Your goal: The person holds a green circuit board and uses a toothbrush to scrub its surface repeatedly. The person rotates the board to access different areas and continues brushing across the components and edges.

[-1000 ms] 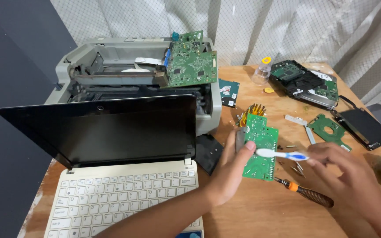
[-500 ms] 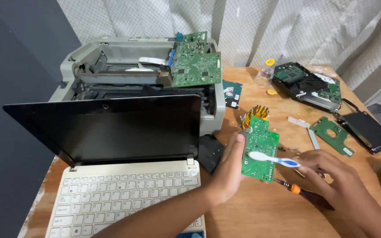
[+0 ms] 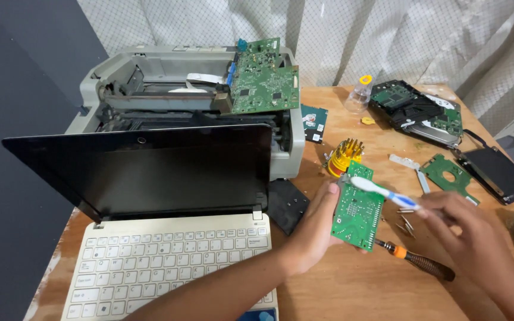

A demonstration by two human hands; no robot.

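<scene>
Two hands busy here: left hand (image 3: 310, 229) pinches the green board (image 3: 358, 208) upright above the table (image 3: 352, 291), right hand (image 3: 468, 229) clamps a toothbrush (image 3: 382, 190), bristles on its top edge. Looks like mid-scrub; next stroke wants light pressure.

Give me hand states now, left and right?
Left hand: closed on the green circuit board, held up.
Right hand: closed on the toothbrush, bristles on the board.

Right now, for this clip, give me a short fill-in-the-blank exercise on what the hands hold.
1. The left hand holds a small ____ circuit board.
2. The right hand holds a white and blue ____ against that board.
3. An orange-collared ____ lies on the wooden table below the board.

Missing words: green; toothbrush; screwdriver
</scene>
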